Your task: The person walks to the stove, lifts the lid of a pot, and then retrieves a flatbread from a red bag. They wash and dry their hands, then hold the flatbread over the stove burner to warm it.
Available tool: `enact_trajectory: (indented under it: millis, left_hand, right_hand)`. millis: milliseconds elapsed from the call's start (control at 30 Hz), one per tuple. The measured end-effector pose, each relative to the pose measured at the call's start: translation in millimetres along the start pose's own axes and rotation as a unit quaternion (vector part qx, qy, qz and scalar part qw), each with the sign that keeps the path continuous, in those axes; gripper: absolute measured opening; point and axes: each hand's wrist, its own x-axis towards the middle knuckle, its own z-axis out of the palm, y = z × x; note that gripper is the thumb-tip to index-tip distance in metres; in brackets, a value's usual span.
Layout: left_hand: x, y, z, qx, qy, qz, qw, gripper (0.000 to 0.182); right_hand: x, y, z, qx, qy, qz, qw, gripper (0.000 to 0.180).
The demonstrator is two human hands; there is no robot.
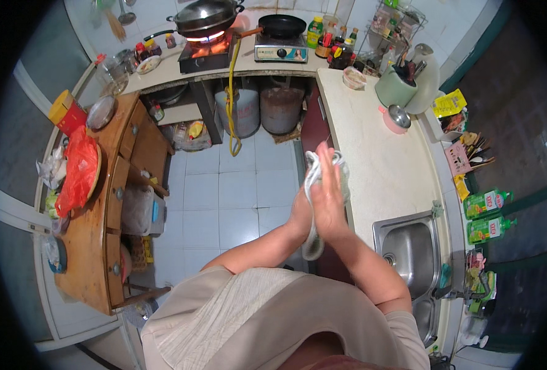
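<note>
A pale grey-white cloth [314, 247] is pressed between my two palms, in front of the counter's edge. My left hand [302, 210] lies on the cloth's left side, largely hidden behind the other hand and the folds. Flat against the opposite side is my right hand [329, 203], fingers extended and pointing away from me. One loop of the cloth hangs down below my wrists, and more folds show around the fingertips.
To the right, a stainless steel sink [409, 249] is set into the pale countertop [375, 166]. At the back, a lidded wok [206, 18] sits over a lit gas burner [206, 51], beside a frying pan [282, 25]. A wooden cabinet [86, 259] stands left.
</note>
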Motion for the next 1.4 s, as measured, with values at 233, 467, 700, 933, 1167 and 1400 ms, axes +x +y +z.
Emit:
enact_trajectory:
  millis: [233, 467, 700, 933, 1167, 1400]
  left_hand:
    - [28, 15, -5, -0.317, 0.118, -0.169, 0.926, 0.048]
    - [5, 20, 29, -0.028, 0.019, -0.117, 0.993, 0.044]
    - [17, 26, 25, -0.058, -0.014, -0.144, 0.988, 0.054]
    - [13, 15, 35, -0.035, -0.011, -0.104, 0.994, 0.058]
    - [26, -11, 42, -0.253, -0.068, -0.205, 0.943, 0.047]
    - [-2, -9, 116, -0.371, -0.165, -0.354, 0.842, 0.053]
  right_hand:
    - [-25, -5, -17, 0.202, -0.031, 0.127, 0.971, 0.039]
    - [-31, 22, 7, 0.379, 0.194, 0.169, 0.889, 0.017]
    - [-17, 43, -16, -0.040, 0.158, -0.083, 0.983, 0.015]
    - [-19, 29, -1, 0.054, 0.174, 0.032, 0.983, 0.053]
    - [-82, 19, -28, -0.085, 0.150, 0.126, 0.977, 0.032]
    - [-196, -27, -101, 0.103, 0.460, 0.290, 0.833, 0.019]
